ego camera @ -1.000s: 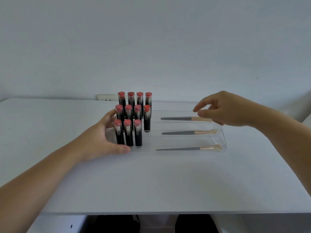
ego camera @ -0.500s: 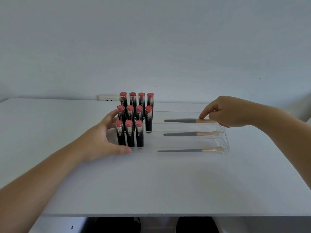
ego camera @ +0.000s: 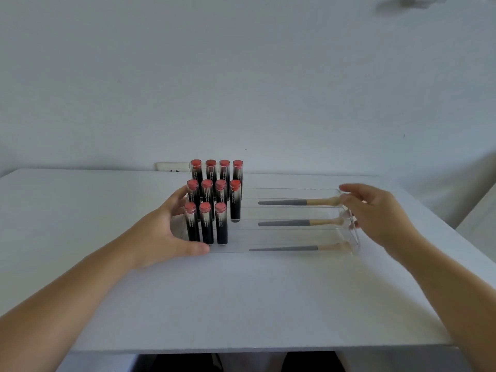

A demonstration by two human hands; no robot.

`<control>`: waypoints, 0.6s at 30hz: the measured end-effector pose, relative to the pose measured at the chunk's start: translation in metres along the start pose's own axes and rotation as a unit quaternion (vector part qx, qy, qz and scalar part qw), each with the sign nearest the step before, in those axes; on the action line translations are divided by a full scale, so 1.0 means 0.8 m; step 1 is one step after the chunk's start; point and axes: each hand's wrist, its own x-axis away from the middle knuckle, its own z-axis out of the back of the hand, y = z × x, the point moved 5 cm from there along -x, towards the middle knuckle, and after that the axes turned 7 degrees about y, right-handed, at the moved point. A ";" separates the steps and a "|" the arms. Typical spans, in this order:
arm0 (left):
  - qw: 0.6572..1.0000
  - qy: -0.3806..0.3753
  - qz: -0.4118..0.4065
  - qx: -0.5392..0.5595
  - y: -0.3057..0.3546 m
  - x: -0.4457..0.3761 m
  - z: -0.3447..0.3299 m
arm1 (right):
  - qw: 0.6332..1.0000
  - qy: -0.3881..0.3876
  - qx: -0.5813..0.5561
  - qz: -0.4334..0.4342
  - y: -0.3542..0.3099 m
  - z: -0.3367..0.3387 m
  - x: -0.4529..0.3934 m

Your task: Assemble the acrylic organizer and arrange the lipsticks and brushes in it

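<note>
On the white table [ego camera: 241, 304], I am seeing the clear organizer [ego camera: 268, 232] sitting near the middle, its three steps rising toward the wall. Eleven lipsticks [ego camera: 206, 224] are standing upright in its left part: three in front, four in the middle row, four at the back, all with red tops and dark bodies. Three brushes [ego camera: 298, 202] are lying flat in the right part, one on each step, grey handles pointing left and pale bristles toward the right end wall.

My left hand [ego camera: 163, 234] is cupping the organizer's left end, fingers spread along the side by the middle row and the thumb lying on the table just before the front lipsticks. My right hand [ego camera: 381, 213] is resting loosely spread at the right end; its fingertips seem to be touching the acrylic wall near the top brush's bristles, though the clear edge is hard to read there. Neither hand is pinching anything.
</note>
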 end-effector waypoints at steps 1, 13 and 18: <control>1.000 0.003 0.000 -0.005 0.001 0.000 0.001 | 1.000 -0.004 -0.019 -0.020 0.005 -0.003 0.004; 0.999 0.035 -0.007 0.014 -0.020 -0.007 0.002 | 0.995 -0.009 -0.094 -0.032 0.011 -0.020 0.019; 0.999 0.036 0.001 0.019 -0.026 -0.007 0.000 | 0.998 -0.002 -0.067 -0.008 0.016 -0.028 0.021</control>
